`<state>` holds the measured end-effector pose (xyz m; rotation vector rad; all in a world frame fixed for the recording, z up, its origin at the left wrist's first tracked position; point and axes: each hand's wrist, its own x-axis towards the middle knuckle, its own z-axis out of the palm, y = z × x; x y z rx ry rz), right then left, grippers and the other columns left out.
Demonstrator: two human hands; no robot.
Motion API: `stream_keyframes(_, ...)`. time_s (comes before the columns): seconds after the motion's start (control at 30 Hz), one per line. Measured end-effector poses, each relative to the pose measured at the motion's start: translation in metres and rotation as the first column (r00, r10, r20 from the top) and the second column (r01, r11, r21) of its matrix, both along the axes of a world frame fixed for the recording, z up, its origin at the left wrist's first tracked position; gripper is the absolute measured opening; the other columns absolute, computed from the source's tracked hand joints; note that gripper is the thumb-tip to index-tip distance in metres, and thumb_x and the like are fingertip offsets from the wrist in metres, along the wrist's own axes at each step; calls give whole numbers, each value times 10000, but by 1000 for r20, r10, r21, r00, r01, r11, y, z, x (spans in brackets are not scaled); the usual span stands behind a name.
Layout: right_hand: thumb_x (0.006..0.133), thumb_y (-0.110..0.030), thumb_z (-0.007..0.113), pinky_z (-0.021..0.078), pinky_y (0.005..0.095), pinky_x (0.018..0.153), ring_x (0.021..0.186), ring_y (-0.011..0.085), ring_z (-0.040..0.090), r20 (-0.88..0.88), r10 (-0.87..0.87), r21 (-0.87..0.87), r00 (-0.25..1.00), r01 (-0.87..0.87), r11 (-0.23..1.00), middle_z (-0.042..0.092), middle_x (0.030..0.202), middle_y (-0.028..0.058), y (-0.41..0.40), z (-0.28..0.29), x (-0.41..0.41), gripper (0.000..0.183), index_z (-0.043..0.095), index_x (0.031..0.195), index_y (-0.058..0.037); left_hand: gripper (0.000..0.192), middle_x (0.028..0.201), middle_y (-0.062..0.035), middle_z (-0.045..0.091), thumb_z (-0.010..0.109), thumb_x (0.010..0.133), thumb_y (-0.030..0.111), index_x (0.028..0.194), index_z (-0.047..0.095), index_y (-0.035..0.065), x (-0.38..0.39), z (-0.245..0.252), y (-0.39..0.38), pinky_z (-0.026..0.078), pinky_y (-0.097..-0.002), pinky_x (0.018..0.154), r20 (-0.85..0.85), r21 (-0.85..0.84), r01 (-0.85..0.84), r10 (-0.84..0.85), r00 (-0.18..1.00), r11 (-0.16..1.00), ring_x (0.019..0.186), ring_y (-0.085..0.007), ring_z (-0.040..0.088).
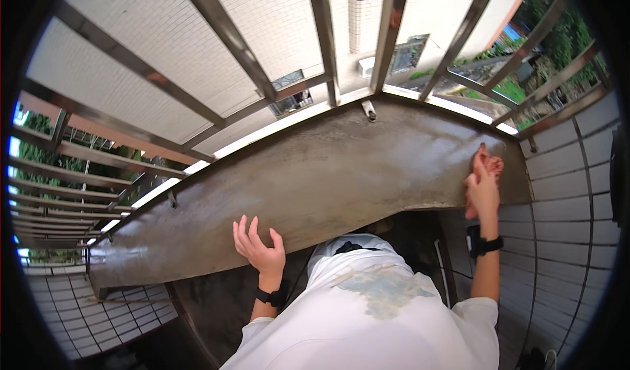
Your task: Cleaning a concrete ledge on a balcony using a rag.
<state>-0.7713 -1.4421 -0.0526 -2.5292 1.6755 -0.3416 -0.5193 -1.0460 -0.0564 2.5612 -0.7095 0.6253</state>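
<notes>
My right hand (pixel 484 190) is at the right end of a grey stone or concrete ledge (pixel 295 183), gripping a crumpled reddish cloth (pixel 492 166) that rests on the ledge and hangs slightly over its front edge. Toward the left, my left hand (pixel 260 249) hovers over the ledge's front edge, palm up, fingers spread and curled, holding nothing. Each wrist wears a black band, the right one with a small device on it. Whether the ledge is wet or only shiny, I cannot tell.
Metal railing bars (pixel 389 35) rise along the ledge's far side, with a tiled building beyond. A short metal fitting (pixel 368 110) stands near the railing's corner. White-tiled walls (pixel 561 183) close off the right and lower left. My torso is close to the ledge's front edge.
</notes>
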Motion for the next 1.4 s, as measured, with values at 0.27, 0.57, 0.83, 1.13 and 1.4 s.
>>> stream_keyframes(0.27, 832, -209, 605, 477, 364, 797, 899, 281, 591, 702, 466, 454, 538, -843, 288, 576, 1051, 138, 159, 55, 159, 453, 506, 1265, -121, 575, 1345, -173, 384, 581, 773, 119, 1296, 372, 3, -5, 7, -11, 210, -475, 1053, -89, -214, 98, -119, 989, 972, 1289, -389, 284)
stream_keyframes(0.57, 842, -139, 549, 424, 412, 896, 1045, 357, 519, 532, 529, -157, 661, -536, 829, 549, 1121, 189, 91, 10, 129, 324, 552, 1146, -28, 472, 1388, -235, 327, 618, 739, 134, 1200, 534, 79, -17, 29, -61, 242, -449, 1072, -296, -45, 407, -401, 867, 912, 1306, -414, 274)
stream_keyframes(0.83, 935, -290, 411, 240, 455, 1062, 1314, 286, 308, 98, 45, -108, 994, -34, 994, 368, 1411, 94, 14, -28, 18, 440, 421, 1341, -120, 272, 1282, -233, 458, 503, 743, -10, 1006, 563, 30, 106, 15, 61, 401, -386, 951, -253, -39, -112, 99, 962, 993, 1171, -380, 458)
stream_keyframes(1.13, 930, -290, 419, 254, 452, 1057, 1311, 262, 327, 132, 47, -105, 990, -34, 994, 382, 1410, 68, 22, -24, 21, 434, 432, 1336, -136, 480, 1079, -207, 621, 567, 844, 208, 1268, 468, 4, 63, 26, -35, 479, -363, 845, -545, -264, -200, 25, 838, 943, 1025, -293, 604)
stream_keyframes(1.4, 913, -297, 452, 260, 449, 1051, 1304, 259, 337, 149, 55, -102, 987, -40, 994, 394, 1403, 60, 25, -24, 24, 443, 442, 1328, -144, 476, 1300, -251, 434, 509, 789, -41, 1262, 459, -14, -72, 20, -194, 363, -378, 1013, -307, -252, 738, -775, 553, 626, 1227, -385, 412)
